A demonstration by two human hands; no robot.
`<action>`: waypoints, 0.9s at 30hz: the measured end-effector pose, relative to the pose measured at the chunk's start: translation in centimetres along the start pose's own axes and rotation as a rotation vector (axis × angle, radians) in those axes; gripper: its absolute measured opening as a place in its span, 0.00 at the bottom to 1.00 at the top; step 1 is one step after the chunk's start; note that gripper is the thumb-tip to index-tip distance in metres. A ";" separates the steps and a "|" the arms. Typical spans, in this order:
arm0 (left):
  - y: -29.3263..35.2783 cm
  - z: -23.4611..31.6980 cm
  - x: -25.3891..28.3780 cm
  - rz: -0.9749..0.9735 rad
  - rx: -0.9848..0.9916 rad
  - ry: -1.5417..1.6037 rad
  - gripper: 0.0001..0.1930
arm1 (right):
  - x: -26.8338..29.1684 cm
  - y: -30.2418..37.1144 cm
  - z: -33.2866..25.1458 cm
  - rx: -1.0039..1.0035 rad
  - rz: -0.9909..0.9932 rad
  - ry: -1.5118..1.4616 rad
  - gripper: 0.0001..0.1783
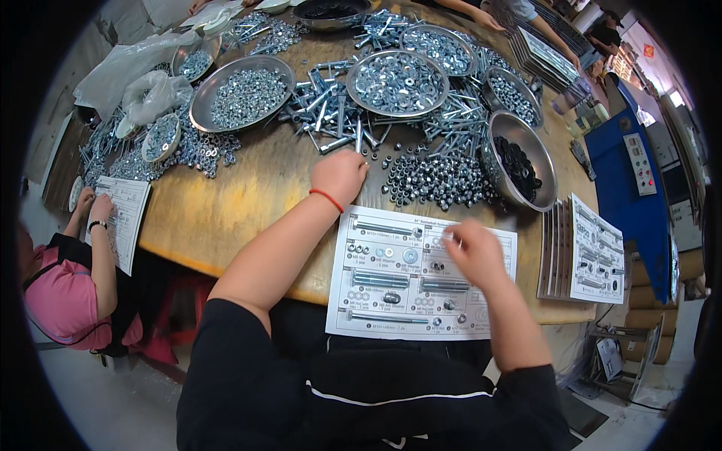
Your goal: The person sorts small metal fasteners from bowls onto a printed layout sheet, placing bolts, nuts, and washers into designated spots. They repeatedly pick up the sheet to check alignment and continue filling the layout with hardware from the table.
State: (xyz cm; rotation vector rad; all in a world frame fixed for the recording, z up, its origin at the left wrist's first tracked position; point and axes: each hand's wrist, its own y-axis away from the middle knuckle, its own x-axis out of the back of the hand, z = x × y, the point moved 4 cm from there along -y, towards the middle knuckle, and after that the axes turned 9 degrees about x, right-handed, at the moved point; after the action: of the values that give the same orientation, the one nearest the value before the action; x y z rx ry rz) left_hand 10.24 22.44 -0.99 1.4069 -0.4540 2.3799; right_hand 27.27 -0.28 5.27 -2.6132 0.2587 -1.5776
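The printed card (338, 301) lies flat at the near edge of the desk (210, 218) and serves as the reference for all positions. The loose bolts (336, 144) form a tangled heap beyond the far edge of the card. The left hand (338, 178) is positioned just beyond the card's far left corner, near the closest bolts; its fingers are largely hidden by the back of the hand, so whether they grip a part cannot be told. The right hand (477, 255) is over the card's right half, fingers curled with thumb and forefinger close together; blur prevents confirming a held part. The black nuts (432, 180) are spread past the card's far edge, short of the steel dish (398, 114) of washers. Handling, by judgement: bolts are rigid, smooth, slippery if oiled and fairly heavy for their size; grasp at mid-shank. Nuts are light, hard and prone to rolling; pinch across opposite flats. The card is light, bends easily and is best held by its margins. Markings: the card carries a heading line and small dark captions beneath pictures of fasteners in ruled boxes, partly legible; similar printing shows on the stacked cards (598, 255) to its right. No brand is identified.
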 end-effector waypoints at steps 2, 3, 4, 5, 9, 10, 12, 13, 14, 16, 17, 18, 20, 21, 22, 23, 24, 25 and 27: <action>1.5 -0.5 1.3 -0.048 0.037 0.220 0.12 | 1.5 -5.1 0.8 0.166 0.139 0.205 0.09; 2.6 -0.8 2.3 -0.135 0.099 0.316 0.12 | 1.7 -7.9 1.1 0.244 0.238 0.290 0.10; 3.9 -1.3 3.0 -0.216 0.166 0.412 0.11 | 1.9 -11.1 0.7 0.268 0.254 0.271 0.10; 5.2 -1.8 3.5 -0.200 0.173 0.436 0.11 | 1.6 -14.3 0.8 0.340 0.296 0.303 0.12; 9.3 -3.8 4.6 -0.165 0.253 0.626 0.10 | -0.3 -25.0 1.5 0.242 0.130 0.581 0.09; 10.0 -4.5 4.6 -0.154 0.250 0.661 0.10 | -1.3 -27.1 1.9 0.123 0.006 0.656 0.10; 11.3 -6.6 4.8 -0.080 0.295 0.754 0.09 | -1.4 -29.0 1.0 -0.088 -0.244 0.566 0.14; 11.4 -7.0 4.9 -0.053 0.272 0.766 0.08 | -1.8 -30.2 2.7 -0.115 -0.217 0.542 0.16; 11.6 -7.6 5.3 -0.019 0.270 0.774 0.08 | -1.6 -30.9 2.6 -0.138 -0.130 0.490 0.15; 12.2 -8.7 5.3 -0.005 0.338 0.879 0.08 | -1.9 -32.0 2.6 -0.097 -0.041 0.464 0.16; 12.7 -8.7 5.4 -0.040 0.364 0.901 0.07 | -2.1 -31.3 2.3 -0.076 -0.060 0.441 0.15; 13.2 -8.7 5.6 -0.070 0.396 0.920 0.07 | -2.2 -30.3 1.5 -0.049 -0.081 0.415 0.14; 12.9 -7.5 5.3 -0.116 0.425 0.953 0.07 | -2.1 -29.3 2.7 -0.055 -0.018 0.383 0.13; 12.8 -6.8 5.3 -0.123 0.431 0.961 0.07 | -1.7 -28.8 2.6 -0.046 0.016 0.369 0.12; 12.8 -6.1 5.1 -0.131 0.435 0.970 0.07 | -1.5 -28.3 2.3 -0.015 0.035 0.347 0.12; 12.6 -5.6 4.9 -0.135 0.428 1.005 0.07 | -1.3 -27.6 2.0 0.016 0.054 0.328 0.11; 12.3 -5.1 4.7 -0.138 0.419 1.038 0.07 | -0.9 -26.7 1.4 0.046 0.077 0.308 0.10; 12.3 -4.5 4.5 -0.142 0.413 1.072 0.08 | -0.9 -24.9 0.2 0.079 0.085 0.167 0.09; 12.9 -3.6 5.0 -0.092 0.440 1.092 0.08 | -0.2 -18.8 -4.6 0.086 -0.093 -0.353 0.07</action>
State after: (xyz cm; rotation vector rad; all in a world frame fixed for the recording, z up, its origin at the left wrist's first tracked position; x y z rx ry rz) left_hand -0.48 13.10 0.49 0.0638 0.4278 2.7937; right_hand 25.02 18.38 10.14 -2.8046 0.0440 -1.0900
